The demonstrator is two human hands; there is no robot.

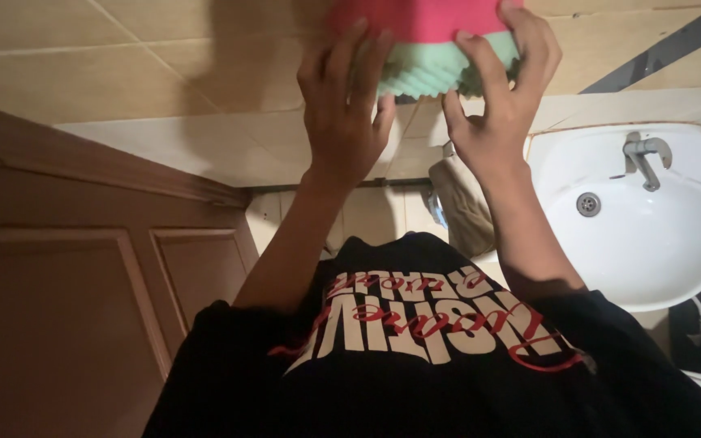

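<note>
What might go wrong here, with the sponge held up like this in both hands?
1. The pink and green sponge is pinched only at its lower edge by the left hand and right hand; it may slip and fall.
2. The white sink lies below to the right; a dropped sponge could land in it.

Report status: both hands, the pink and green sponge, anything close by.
Left hand and right hand both gripping the sponge, raised against the tiled wall. White sink at right, brown door at left.
</note>
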